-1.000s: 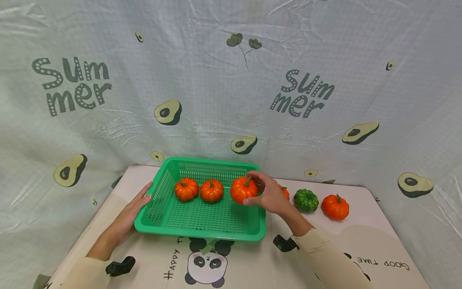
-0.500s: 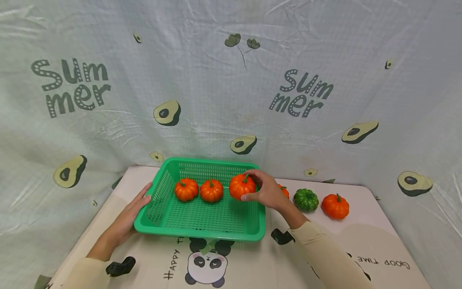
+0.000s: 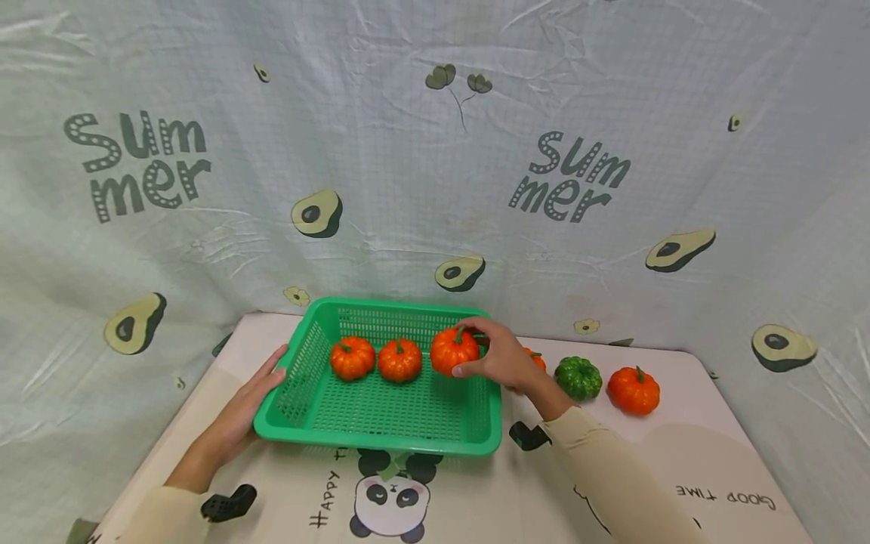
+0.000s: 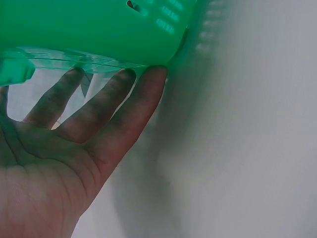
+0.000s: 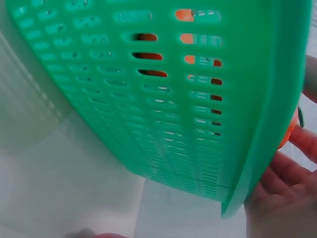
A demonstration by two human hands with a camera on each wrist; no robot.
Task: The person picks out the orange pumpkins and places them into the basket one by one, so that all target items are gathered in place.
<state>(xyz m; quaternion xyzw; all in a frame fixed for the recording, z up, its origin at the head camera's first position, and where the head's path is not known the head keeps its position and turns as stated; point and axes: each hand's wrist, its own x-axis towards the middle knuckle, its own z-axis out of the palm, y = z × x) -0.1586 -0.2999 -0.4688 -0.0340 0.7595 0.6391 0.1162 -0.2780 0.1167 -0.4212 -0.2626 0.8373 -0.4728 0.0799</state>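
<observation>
A green plastic basket (image 3: 381, 444) with slotted walls sits on the table. Inside it, toward the back, two small orange pumpkins (image 3: 353, 359) rest side by side. My right hand (image 3: 503, 358) reaches over the basket's right rim and holds another orange pumpkin (image 3: 451, 353) between thumb and fingers, right of that pair. In the right wrist view the basket wall (image 5: 163, 99) hides most of this pumpkin. On the left, my left hand (image 3: 239, 408) touches the basket's outer side. The left wrist view shows its fingers (image 4: 106, 109) extended, with their tips against the green plastic.
Right of the basket stand a green pumpkin (image 3: 578, 378) and an orange pumpkin (image 3: 633, 391). Another orange pumpkin (image 3: 538, 360) is partly hidden behind my right hand. A printed curtain (image 3: 381, 151) hangs behind the table (image 3: 516, 499).
My right hand has moved slightly left with its pumpkin, a little further over the basket. The left hand has stayed at the basket's side.
</observation>
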